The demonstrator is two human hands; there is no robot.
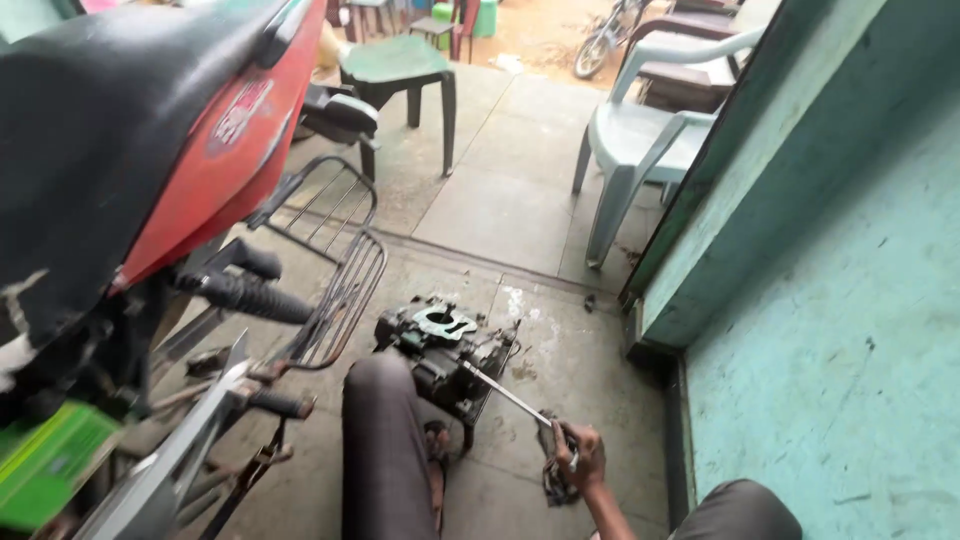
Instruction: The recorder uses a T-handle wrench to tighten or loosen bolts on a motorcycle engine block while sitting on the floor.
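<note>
Right hand (580, 458) closed around the handle end of a long wrench (508, 396), tip set on the engine block (445, 350) lying on the concrete floor (520, 200) by the motorcycle (150, 130). Block likely heavy, rigid, greasy; best gripped by its casing edges. Left hand out of sight.

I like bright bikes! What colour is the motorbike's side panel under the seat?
Red side panel, below the black seat; the head view shows it best.
</note>
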